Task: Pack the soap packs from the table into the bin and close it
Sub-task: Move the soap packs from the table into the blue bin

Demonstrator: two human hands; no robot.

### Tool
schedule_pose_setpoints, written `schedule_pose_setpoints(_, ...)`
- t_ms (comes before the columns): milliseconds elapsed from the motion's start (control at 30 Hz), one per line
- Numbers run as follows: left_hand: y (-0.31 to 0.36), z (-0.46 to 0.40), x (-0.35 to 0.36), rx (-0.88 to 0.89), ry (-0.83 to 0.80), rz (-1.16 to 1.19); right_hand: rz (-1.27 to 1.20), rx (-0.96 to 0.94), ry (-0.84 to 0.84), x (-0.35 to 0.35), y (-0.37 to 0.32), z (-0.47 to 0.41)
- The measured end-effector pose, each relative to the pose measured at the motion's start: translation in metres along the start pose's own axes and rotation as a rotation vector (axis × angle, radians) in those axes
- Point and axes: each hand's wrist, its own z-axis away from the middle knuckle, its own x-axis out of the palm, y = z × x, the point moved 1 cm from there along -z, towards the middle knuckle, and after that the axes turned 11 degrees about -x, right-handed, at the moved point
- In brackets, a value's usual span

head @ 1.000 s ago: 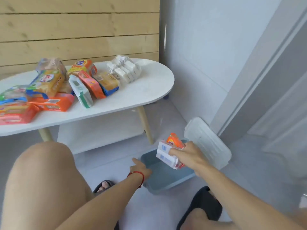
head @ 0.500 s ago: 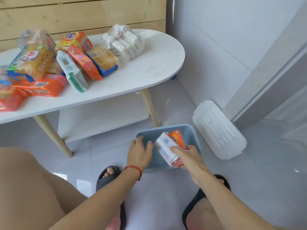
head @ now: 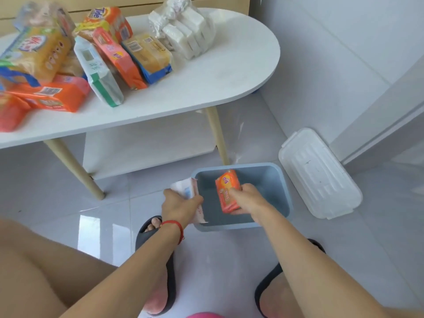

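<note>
A grey-blue bin [head: 278,180] stands open on the floor between my feet. My right hand [head: 249,198] grips an orange soap pack [head: 227,189] and holds it inside the bin. My left hand [head: 179,206] grips a white soap pack [head: 187,190] at the bin's left rim. The bin's white lid [head: 319,173] lies on the floor to the right, leaning by the wall. Several more soap packs [head: 110,56] are piled on the white table [head: 206,83], with a white bundle [head: 183,31] at the back.
The table's wooden legs [head: 218,136] stand just behind the bin, and a lower shelf [head: 146,145] sits under the top. My knees and dark slippers [head: 158,260] frame the bin. A wall and door frame [head: 367,111] close off the right side.
Both packs were in my right hand; now my left hand has taken the white one to the bin's left rim. My right hand has lowered the orange pack into the bin.
</note>
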Motion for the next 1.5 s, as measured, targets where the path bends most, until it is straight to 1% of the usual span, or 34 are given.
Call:
schedule_pose_setpoints(33,-0.002,-0.008,-0.005,-0.023,0.029,-0.024,0.034,0.033,-0.04,0.001,0.001,-0.007)
schedule_pose_setpoints(100,-0.004,-0.019,-0.008,-0.103,-0.054,0.04,0.095,0.094,-0.11,0.01,0.007,-0.022)
schedule_pose_setpoints(167,-0.008,-0.023,-0.003,-0.186,-0.153,0.146,0.104,0.137,-0.149,0.023,0.017,-0.035)
schedule_pose_setpoints(233,-0.012,-0.027,0.0,-0.254,-0.19,0.201,0.151,0.15,-0.167,0.038,0.03,-0.048)
schedule_pose_setpoints(267,-0.013,-0.025,0.002,-0.259,-0.197,0.205,0.218,0.148,-0.17,0.042,0.037,-0.052)
schedule_pose_setpoints(333,-0.015,-0.026,0.003,-0.248,-0.191,0.189,0.442,0.132,-0.2,0.051,0.048,-0.062)
schedule_pose_setpoints(400,-0.015,-0.025,0.004,-0.244,-0.193,0.167,0.637,0.084,-0.152,0.055,0.051,-0.068)
schedule_pose_setpoints(500,-0.016,-0.024,0.005,-0.262,-0.205,0.17,0.698,0.042,-0.122,0.058,0.052,-0.073)
schedule_pose_setpoints(600,-0.017,-0.024,0.006,-0.254,-0.227,0.139,0.716,0.073,-0.256,0.06,0.047,-0.069)
schedule_pose_setpoints(667,-0.018,-0.022,0.007,-0.236,-0.194,0.124,0.739,0.055,-0.318,0.054,0.036,-0.064)
schedule_pose_setpoints(700,-0.017,-0.021,0.008,-0.201,-0.147,0.103,0.727,0.023,-0.305,0.049,0.027,-0.063)
schedule_pose_setpoints(767,-0.016,-0.017,0.006,-0.1,-0.033,-0.01,0.574,-0.033,-0.264,0.036,0.005,-0.054)
schedule_pose_setpoints(800,-0.015,-0.015,0.006,-0.05,0.023,-0.071,0.451,-0.036,-0.298,0.03,-0.007,-0.049)
schedule_pose_setpoints(867,-0.009,-0.01,0.008,0.006,0.09,-0.123,0.148,-0.018,-0.456,0.018,-0.029,-0.034)
schedule_pose_setpoints(900,-0.007,-0.007,0.009,0.016,0.099,-0.125,0.024,-0.013,-0.532,0.014,-0.037,-0.026)
schedule_pose_setpoints(967,-0.001,0.002,0.012,0.021,0.039,-0.118,-0.078,-0.027,-0.599,0.009,-0.045,-0.011)
schedule_pose_setpoints(1000,0.004,0.007,0.015,0.027,-0.042,-0.099,-0.06,-0.043,-0.581,0.008,-0.043,-0.008)
schedule_pose_setpoints(1067,0.011,0.015,0.022,0.042,-0.255,-0.005,-0.017,-0.058,-0.5,0.007,-0.031,-0.007)
schedule_pose_setpoints(1100,0.012,0.016,0.022,0.062,-0.311,-0.002,-0.021,-0.054,-0.441,0.004,-0.023,-0.01)
schedule_pose_setpoints(1133,0.012,0.018,0.02,0.095,-0.304,-0.035,-0.029,-0.047,-0.369,-0.002,-0.014,-0.015)
schedule_pose_setpoints(1167,0.011,0.017,0.016,0.141,-0.229,-0.116,-0.019,-0.042,-0.295,-0.008,-0.006,-0.019)
schedule_pose_setpoints(1233,0.002,0.008,0.007,0.228,0.051,-0.375,0.077,-0.031,-0.159,-0.024,0.011,-0.028)
schedule_pose_setpoints(1267,-0.004,0.003,0.004,0.239,0.131,-0.443,0.173,-0.024,-0.095,-0.03,0.02,-0.034)
schedule_pose_setpoints(1300,-0.009,-0.001,0.002,0.221,0.123,-0.446,0.288,-0.014,-0.039,-0.032,0.029,-0.04)
schedule_pose_setpoints(1367,-0.019,-0.005,0.006,0.178,-0.022,-0.354,0.49,0.037,0.036,-0.029,0.043,-0.048)
schedule_pose_setpoints(1400,-0.022,-0.006,0.01,0.172,-0.074,-0.31,0.533,0.065,0.041,-0.024,0.05,-0.053)
schedule_pose_setpoints(1433,-0.025,-0.005,0.013,0.183,-0.091,-0.279,0.539,0.085,0.03,-0.018,0.056,-0.057)
schedule_pose_setpoints(1500,-0.027,-0.006,0.017,0.202,-0.076,-0.231,0.55,0.107,-0.028,-0.005,0.066,-0.065)
